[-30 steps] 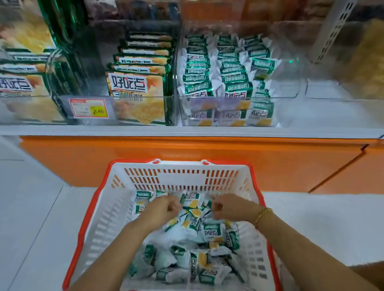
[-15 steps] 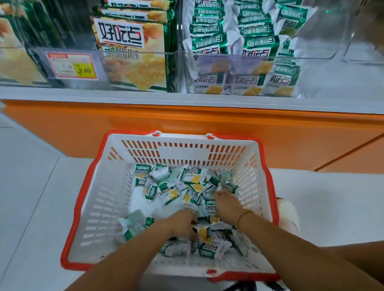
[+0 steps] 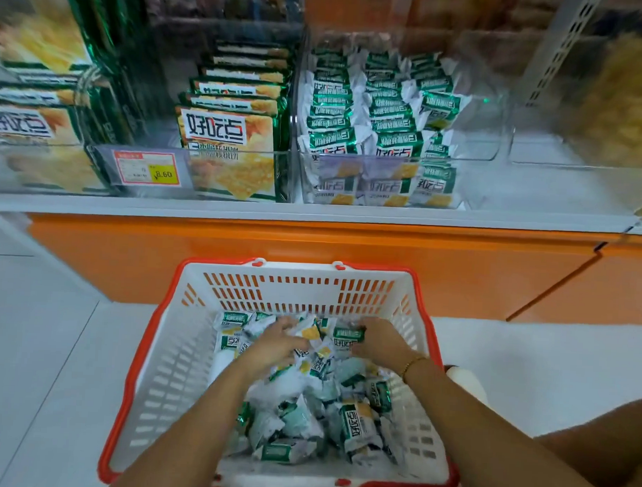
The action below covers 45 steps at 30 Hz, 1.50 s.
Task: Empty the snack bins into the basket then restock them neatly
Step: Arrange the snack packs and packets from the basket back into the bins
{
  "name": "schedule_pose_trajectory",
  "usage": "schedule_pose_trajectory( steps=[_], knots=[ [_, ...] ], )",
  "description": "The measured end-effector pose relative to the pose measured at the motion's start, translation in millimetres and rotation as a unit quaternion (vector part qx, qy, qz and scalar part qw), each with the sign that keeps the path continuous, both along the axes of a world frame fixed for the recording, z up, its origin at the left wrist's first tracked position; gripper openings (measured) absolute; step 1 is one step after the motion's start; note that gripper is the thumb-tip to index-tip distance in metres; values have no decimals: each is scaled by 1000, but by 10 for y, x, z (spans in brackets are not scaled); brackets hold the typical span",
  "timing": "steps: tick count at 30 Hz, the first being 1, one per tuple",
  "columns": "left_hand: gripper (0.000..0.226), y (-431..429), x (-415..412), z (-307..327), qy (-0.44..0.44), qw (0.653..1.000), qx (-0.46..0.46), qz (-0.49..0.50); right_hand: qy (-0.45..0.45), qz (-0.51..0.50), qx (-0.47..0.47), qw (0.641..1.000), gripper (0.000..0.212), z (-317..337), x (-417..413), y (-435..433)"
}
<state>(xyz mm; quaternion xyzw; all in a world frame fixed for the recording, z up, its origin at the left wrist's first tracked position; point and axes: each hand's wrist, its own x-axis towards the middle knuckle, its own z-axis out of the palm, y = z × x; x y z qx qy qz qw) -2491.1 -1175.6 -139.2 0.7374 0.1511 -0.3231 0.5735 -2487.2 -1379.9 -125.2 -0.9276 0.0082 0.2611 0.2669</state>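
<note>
- Snack packets lie in a loose heap at the bottom of the basket, which stands on the pale floor right in front of me, against the orange cabinet front.
- They are small pillow-shaped wrappers, white with a green band and a yellow cracker picture. They are crumpled and point every way, some face up, some on their sides.
- My left hand is down in the far part of the heap, fingers bent over the wrappers. I cannot tell whether they have closed on one.
- My right hand is just beside it, near the basket's right wall, and grips one packet by its green-topped end, thumb and fingers curled round it.
- A thin gold bracelet sits on my right wrist.
- The basket is white plastic with slotted walls and a red-orange rim.
- On the shelf above, a clear bin holds more of the same packets, standing upright in three tidy rows on its left side. Its right side is bare.
- The next compartment to the left holds larger green and yellow bags of the same brand, stacked front to back.
- A red and yellow price tag hangs on the clear front beside those bags.
</note>
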Motion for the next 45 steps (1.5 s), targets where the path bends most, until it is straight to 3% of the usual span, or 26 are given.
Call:
schedule_pose_trajectory(
  steps=[3, 7, 11, 14, 18, 21, 26, 29, 33, 37, 40, 43, 45],
  knots=[
    [73, 92, 112, 336, -14, 995, -72, 63, -16, -21, 62, 998, 41, 570, 157, -103],
    [60, 52, 140, 804, -88, 996, -29, 15, -25, 109, 70, 991, 37, 1304, 56, -193],
    [10, -125, 101, 1214, -168, 982, 12, -88, -90, 130, 84, 984, 34, 1603, -83, -181],
    [19, -251, 75, 1401, -185, 970, 35, -156, -109, 129, 82, 982, 35, 1671, -150, -183],
    [30, -347, 38, 1512, -118, 975, -4, -188, -130, 148, 23, 980, 36, 1711, -204, -205],
    [62, -337, 41, 1579, -104, 971, -17, -216, -135, 143, 20, 980, 34, 1727, -209, -226],
    [55, -337, 57, 1789, -198, 919, 102, -325, -152, 102, 114, 976, 22, 1846, -219, -246],
    [61, -346, 103, 1910, -243, 905, 143, -320, -176, 68, 132, 973, 24, 1939, -217, -248],
    [68, -362, 152, 2153, -266, 899, 169, -305, -234, 42, 130, 962, 53, 2087, -142, -259],
    [84, -406, 191, 2433, -321, 854, 262, -314, -218, 144, 98, 960, 87, 2376, 55, -268],
    [79, -427, 254, 2612, -390, 834, 276, -276, -234, 219, 21, 947, 83, 2658, 246, -253],
    [75, -404, 382, 2735, -473, 846, 191, -157, -277, 247, -81, 925, 59, 2977, 431, -237],
    [77, -428, 462, 2807, -506, 846, 134, -99, -274, 246, -95, 925, 47, 3171, 569, -277]
  ],
)
